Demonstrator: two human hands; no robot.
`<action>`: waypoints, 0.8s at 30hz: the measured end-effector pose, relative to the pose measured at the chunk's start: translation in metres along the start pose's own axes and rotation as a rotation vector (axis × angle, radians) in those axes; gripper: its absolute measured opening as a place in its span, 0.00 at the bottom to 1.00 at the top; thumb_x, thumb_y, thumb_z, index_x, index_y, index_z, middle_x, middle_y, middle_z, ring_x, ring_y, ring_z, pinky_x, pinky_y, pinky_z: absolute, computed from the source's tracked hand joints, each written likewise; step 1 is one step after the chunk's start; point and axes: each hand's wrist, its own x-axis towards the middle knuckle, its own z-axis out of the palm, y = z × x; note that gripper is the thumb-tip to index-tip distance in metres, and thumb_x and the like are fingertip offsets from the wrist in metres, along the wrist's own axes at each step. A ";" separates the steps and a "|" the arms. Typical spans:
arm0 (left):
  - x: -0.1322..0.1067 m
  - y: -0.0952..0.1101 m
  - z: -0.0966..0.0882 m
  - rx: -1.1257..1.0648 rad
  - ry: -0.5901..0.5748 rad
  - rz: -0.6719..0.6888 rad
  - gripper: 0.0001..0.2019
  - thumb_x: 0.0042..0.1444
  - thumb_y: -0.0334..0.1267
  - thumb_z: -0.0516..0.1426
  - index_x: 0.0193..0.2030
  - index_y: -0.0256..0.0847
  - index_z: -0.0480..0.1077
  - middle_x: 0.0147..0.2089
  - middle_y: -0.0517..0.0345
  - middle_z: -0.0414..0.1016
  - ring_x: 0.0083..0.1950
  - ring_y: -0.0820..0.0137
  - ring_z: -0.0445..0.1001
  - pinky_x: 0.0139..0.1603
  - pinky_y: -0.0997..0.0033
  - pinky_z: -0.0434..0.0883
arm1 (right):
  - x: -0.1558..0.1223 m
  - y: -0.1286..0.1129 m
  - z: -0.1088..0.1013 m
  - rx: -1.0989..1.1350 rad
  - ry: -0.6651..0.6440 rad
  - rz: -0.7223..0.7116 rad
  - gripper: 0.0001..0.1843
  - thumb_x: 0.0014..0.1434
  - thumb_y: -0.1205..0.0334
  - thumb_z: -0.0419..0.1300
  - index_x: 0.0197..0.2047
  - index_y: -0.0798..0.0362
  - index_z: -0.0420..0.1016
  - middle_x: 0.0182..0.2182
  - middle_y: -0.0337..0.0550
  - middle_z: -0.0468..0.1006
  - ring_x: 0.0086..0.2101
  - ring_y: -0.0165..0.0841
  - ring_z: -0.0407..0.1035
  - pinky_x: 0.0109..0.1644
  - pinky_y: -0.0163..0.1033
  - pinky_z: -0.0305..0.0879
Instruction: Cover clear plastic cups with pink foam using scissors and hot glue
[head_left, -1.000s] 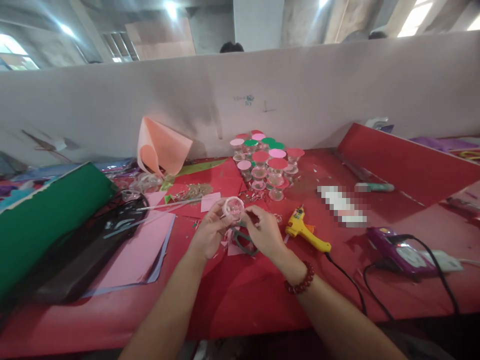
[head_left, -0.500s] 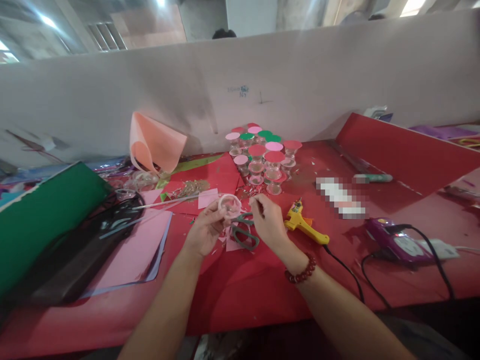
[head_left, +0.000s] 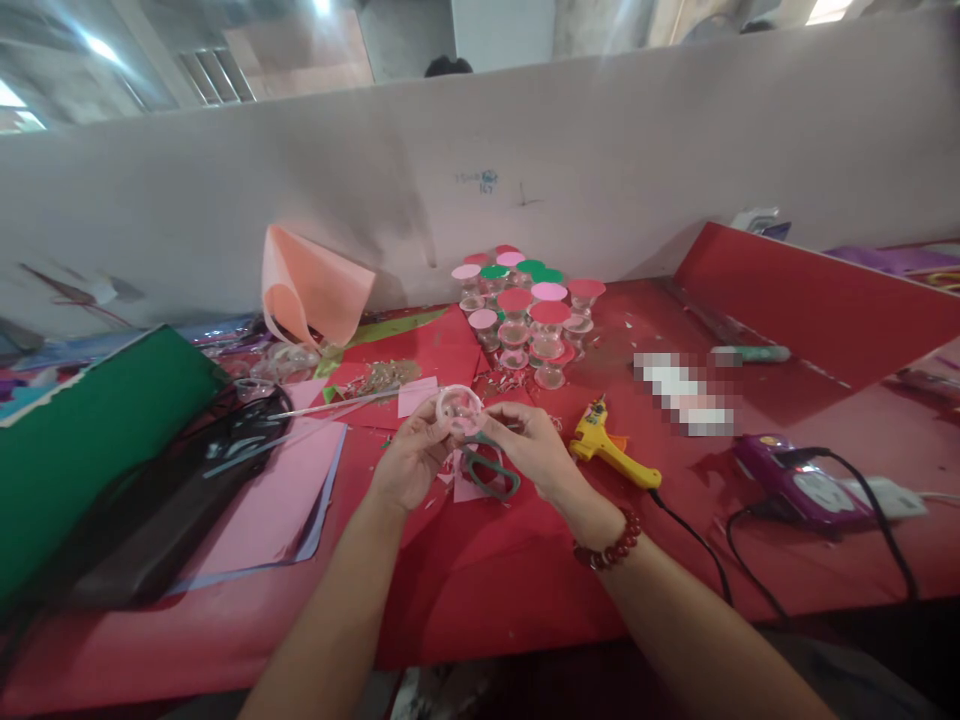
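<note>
Over the red counter's (head_left: 442, 620) near middle, pinching a clear, round cup (head_left: 460, 415) at its left side with the left hand (head_left: 414, 460), with the right hand (head_left: 536, 450) bunched at its opposite edge; cannot tell if gripping. Looks light, thin, slick, easily dented; best held by the rim. Below, see smooth green scissors (head_left: 513, 480); farther, waisted clear cups (head_left: 550, 350) under flat paper discs (head_left: 550, 313).

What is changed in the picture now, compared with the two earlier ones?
The right hand was at the cup at first, drew away to the right, and has now come back left, its fingertips apparently touching the cup's rim. The left hand has held the cup throughout. The glue gun and the coloured discs stayed in place; the camera's view shifted slightly.
</note>
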 end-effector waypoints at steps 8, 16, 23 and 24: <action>0.002 -0.006 -0.009 0.034 -0.004 0.024 0.18 0.44 0.29 0.67 0.45 0.40 0.75 0.39 0.55 0.78 0.34 0.73 0.75 0.35 0.76 0.72 | 0.000 -0.001 0.001 0.058 0.000 0.029 0.11 0.54 0.57 0.58 0.31 0.54 0.79 0.26 0.40 0.79 0.26 0.29 0.69 0.34 0.34 0.65; 0.000 -0.002 -0.004 0.104 0.041 0.026 0.23 0.39 0.27 0.68 0.46 0.39 0.75 0.41 0.54 0.77 0.36 0.70 0.76 0.40 0.71 0.73 | 0.000 0.002 0.000 -0.096 0.022 0.000 0.12 0.55 0.59 0.56 0.26 0.55 0.76 0.20 0.35 0.70 0.22 0.25 0.59 0.27 0.30 0.56; 0.000 -0.004 -0.002 0.165 0.066 0.045 0.23 0.38 0.26 0.68 0.45 0.39 0.76 0.38 0.56 0.78 0.36 0.72 0.74 0.38 0.76 0.71 | 0.000 0.004 0.002 -0.120 0.008 0.046 0.12 0.54 0.58 0.55 0.25 0.55 0.74 0.18 0.34 0.65 0.20 0.25 0.56 0.25 0.31 0.52; 0.000 -0.004 -0.002 0.169 0.066 0.047 0.23 0.38 0.26 0.68 0.45 0.39 0.76 0.38 0.55 0.78 0.36 0.72 0.74 0.38 0.75 0.71 | 0.000 0.005 0.002 -0.122 0.005 0.051 0.13 0.54 0.58 0.55 0.25 0.55 0.74 0.18 0.34 0.65 0.20 0.25 0.55 0.24 0.31 0.52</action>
